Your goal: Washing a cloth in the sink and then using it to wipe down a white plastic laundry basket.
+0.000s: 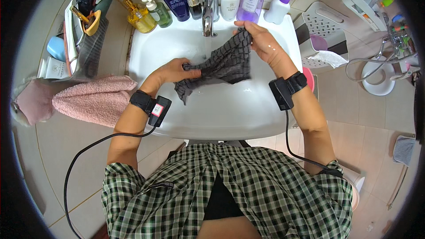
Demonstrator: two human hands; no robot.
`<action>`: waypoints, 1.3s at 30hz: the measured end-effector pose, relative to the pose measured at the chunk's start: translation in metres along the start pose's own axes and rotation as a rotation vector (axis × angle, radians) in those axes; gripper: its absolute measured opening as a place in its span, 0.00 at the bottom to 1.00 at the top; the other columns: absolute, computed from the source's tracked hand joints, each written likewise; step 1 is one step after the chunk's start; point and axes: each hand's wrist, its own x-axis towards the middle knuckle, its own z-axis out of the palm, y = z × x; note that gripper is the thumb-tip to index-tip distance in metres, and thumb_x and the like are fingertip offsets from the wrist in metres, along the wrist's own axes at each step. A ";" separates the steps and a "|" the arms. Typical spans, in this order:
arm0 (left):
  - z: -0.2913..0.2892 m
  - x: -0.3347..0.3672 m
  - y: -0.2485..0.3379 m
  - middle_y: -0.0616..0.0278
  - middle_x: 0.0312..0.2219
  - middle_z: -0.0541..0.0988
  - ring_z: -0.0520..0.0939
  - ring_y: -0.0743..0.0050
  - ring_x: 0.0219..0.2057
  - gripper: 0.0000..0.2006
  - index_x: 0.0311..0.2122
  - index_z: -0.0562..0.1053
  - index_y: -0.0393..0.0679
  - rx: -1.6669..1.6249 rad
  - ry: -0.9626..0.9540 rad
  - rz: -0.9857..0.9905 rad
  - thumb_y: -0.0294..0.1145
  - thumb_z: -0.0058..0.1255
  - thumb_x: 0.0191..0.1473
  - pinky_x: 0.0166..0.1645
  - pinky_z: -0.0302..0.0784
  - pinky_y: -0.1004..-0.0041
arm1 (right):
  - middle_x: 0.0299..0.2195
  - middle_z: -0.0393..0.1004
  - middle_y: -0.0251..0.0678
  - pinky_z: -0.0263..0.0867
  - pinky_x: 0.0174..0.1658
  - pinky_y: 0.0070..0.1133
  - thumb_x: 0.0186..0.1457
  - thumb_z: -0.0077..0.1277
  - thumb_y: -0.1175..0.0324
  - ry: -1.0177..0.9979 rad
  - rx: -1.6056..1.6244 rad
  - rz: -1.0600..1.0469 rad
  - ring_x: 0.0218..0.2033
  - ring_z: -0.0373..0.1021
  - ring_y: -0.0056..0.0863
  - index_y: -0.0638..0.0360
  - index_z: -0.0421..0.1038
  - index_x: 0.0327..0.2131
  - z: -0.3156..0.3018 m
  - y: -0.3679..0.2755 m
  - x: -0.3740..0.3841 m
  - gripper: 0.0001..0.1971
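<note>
- White sink (pixel 248 115): basin, chrome tap (pixel 208 4) at back rim.
- Pink towel (pixel 95 99): lying left of sink.
- Grey checked cloth (pixel 226 62): stretched over the basin, below the tap.
- Left hand (pixel 175 71): clamped on the cloth's lower end.
- Right hand (pixel 261 40): pinching its upper corner; hands apart.

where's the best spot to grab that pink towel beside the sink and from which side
Grip the pink towel at its rounded top fold near the sink, coming down from above. It lies bunched in a thick roll on the counter, so the raised middle gives the fullest handful; its left end looks flatter and thinner.
</note>
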 end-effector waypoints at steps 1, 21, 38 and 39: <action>-0.010 0.000 0.011 0.55 0.29 0.73 0.72 0.73 0.31 0.28 0.37 0.66 0.34 -0.137 -0.077 -0.183 0.44 0.57 0.33 0.39 0.65 0.78 | 0.31 0.68 0.33 0.61 0.36 0.18 0.52 0.35 0.58 -0.026 0.063 -0.038 0.31 0.65 0.20 0.58 0.64 0.39 -0.002 -0.005 0.001 0.17; 0.042 -0.030 -0.012 0.61 0.25 0.72 0.72 0.73 0.26 0.14 0.33 0.69 0.40 -0.009 0.015 0.229 0.30 0.53 0.37 0.32 0.67 0.75 | 0.32 0.71 0.34 0.59 0.39 0.17 0.44 0.45 0.69 -0.587 -0.990 -0.060 0.32 0.65 0.21 0.57 0.69 0.34 -0.058 0.027 -0.028 0.11; 0.042 -0.015 -0.011 0.59 0.22 0.73 0.72 0.73 0.25 0.13 0.35 0.69 0.38 -0.361 0.136 -0.180 0.31 0.48 0.42 0.31 0.68 0.77 | 0.47 0.55 0.40 0.46 0.47 0.35 0.43 0.44 0.58 -0.588 -1.735 -0.375 0.49 0.50 0.38 0.54 0.55 0.46 0.033 0.138 0.019 0.25; 0.037 -0.015 -0.002 0.59 0.22 0.72 0.72 0.72 0.25 0.13 0.35 0.69 0.38 -0.297 0.203 -0.169 0.31 0.48 0.41 0.31 0.68 0.76 | 0.44 0.58 0.35 0.48 0.46 0.32 0.43 0.44 0.64 -0.396 -1.822 -0.371 0.46 0.54 0.33 0.55 0.59 0.42 0.027 0.137 0.027 0.20</action>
